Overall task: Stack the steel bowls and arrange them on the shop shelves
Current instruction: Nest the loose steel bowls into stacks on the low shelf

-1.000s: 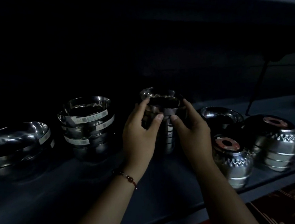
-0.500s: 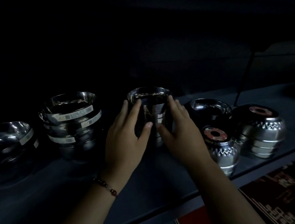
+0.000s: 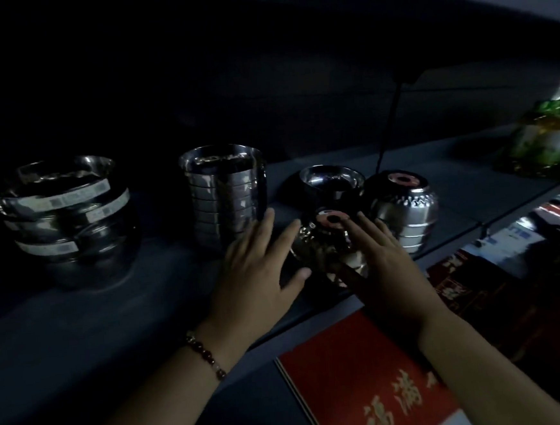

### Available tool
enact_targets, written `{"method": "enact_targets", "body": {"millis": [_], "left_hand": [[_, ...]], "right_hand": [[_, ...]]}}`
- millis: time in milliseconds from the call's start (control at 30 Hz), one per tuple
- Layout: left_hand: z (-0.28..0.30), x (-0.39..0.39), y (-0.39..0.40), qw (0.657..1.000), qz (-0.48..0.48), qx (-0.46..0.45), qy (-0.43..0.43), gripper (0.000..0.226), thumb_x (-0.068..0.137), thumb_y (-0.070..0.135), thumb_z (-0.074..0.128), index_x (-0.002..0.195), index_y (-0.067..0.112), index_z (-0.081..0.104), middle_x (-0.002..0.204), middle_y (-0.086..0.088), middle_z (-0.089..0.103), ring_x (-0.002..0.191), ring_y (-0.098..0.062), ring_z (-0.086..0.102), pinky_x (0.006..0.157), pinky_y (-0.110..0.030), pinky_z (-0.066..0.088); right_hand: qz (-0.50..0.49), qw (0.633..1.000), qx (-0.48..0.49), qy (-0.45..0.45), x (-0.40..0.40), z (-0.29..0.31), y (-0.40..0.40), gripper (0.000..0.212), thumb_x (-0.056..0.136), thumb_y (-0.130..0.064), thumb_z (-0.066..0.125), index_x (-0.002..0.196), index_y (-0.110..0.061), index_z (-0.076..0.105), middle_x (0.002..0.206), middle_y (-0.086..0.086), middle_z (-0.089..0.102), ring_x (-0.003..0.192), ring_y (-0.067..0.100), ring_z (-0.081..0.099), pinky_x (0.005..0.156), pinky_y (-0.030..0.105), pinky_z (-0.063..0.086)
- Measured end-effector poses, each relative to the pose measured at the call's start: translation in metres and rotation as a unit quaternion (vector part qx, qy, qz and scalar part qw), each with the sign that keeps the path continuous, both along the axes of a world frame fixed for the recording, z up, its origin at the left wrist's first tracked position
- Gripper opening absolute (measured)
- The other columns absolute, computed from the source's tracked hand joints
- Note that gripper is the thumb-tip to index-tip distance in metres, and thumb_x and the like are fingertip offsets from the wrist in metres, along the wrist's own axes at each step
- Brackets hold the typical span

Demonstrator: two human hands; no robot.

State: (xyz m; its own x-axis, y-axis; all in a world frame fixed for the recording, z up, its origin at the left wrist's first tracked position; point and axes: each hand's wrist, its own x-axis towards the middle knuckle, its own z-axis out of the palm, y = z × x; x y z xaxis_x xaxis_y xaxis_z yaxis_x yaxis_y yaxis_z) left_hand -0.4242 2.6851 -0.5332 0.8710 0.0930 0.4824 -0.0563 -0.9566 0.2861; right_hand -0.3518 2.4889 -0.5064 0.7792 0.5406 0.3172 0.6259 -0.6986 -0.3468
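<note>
Both hands flank one upturned patterned bowl (image 3: 324, 242) at the lower centre of the frame, and neither grip is clenched; the left hand (image 3: 256, 274) lies palm down with its fingers straight and spread, the fingertips reaching toward the bowl's left side and the thumb stretched out just under it; the right hand (image 3: 386, 264) comes in from the lower right, fingers straight, their tips (image 3: 356, 221) resting on the bowl's upturned base beside its round orange sticker; whether the left fingers truly touch the metal I cannot tell in this dim light. Both forearms rise from the bottom edge, and a beaded bracelet (image 3: 206, 354) circles the left wrist.

That bowl sits near the front edge of the grey shelf (image 3: 81, 345); just left of the left hand stands a tall stack of plain bowls (image 3: 225, 196), rims up; further left, a stack of wider bowls (image 3: 68, 222) with paper labels; behind the hands an open bowl (image 3: 331, 181); to the right another upturned patterned stack (image 3: 406, 212). Below the shelf, at lower right, lies a red packet (image 3: 362, 380) with gold characters.
</note>
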Motion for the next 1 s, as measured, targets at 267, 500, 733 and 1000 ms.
{"method": "enact_targets", "body": {"millis": [267,500,733,1000], "left_hand": [[-0.008,0.017,-0.021,0.996,-0.029,0.023,0.083,0.090,0.090,0.069,0.047,0.152,0.048,-0.014,0.167,-0.004,-0.012,0.154,-0.025,0.004,0.120,-0.041,0.017],[-0.008,0.029,-0.014,0.994,-0.055,-0.021,0.092,0.096,0.089,0.064,0.056,0.152,0.049,-0.015,0.166,-0.009,0.014,0.151,-0.027,0.020,0.117,-0.043,0.027],[-0.010,0.033,-0.010,0.989,-0.103,-0.094,0.055,0.095,0.087,0.050,0.068,0.156,0.045,0.002,0.163,0.002,0.025,0.147,-0.020,0.030,0.111,-0.037,0.034],[0.000,0.020,-0.006,0.982,-0.120,-0.146,-0.029,0.094,0.084,0.050,0.071,0.156,0.043,0.011,0.162,0.008,0.027,0.148,-0.013,0.027,0.116,-0.035,0.032]], "right_hand": [[-0.004,0.992,0.078,0.098,0.012,-0.016,-0.027,0.089,0.089,-0.043,0.065,0.156,-0.035,0.007,0.161,-0.007,0.024,0.145,0.010,0.029,0.109,0.024,0.031],[-0.002,0.959,0.194,0.207,0.018,-0.026,-0.019,0.099,0.085,-0.032,0.074,0.155,-0.040,0.004,0.122,-0.040,0.041,0.118,-0.007,0.049,0.097,0.012,0.040],[0.007,0.956,0.198,0.218,0.021,-0.028,-0.017,0.109,0.078,-0.012,0.081,0.155,-0.036,0.007,0.128,-0.025,0.052,0.102,-0.027,0.052,0.080,-0.001,0.043],[-0.011,0.986,0.158,0.056,0.008,-0.008,-0.023,0.107,0.077,-0.017,0.080,0.155,-0.037,0.009,0.142,-0.027,0.029,0.130,-0.005,0.035,0.107,0.024,0.039]]}}
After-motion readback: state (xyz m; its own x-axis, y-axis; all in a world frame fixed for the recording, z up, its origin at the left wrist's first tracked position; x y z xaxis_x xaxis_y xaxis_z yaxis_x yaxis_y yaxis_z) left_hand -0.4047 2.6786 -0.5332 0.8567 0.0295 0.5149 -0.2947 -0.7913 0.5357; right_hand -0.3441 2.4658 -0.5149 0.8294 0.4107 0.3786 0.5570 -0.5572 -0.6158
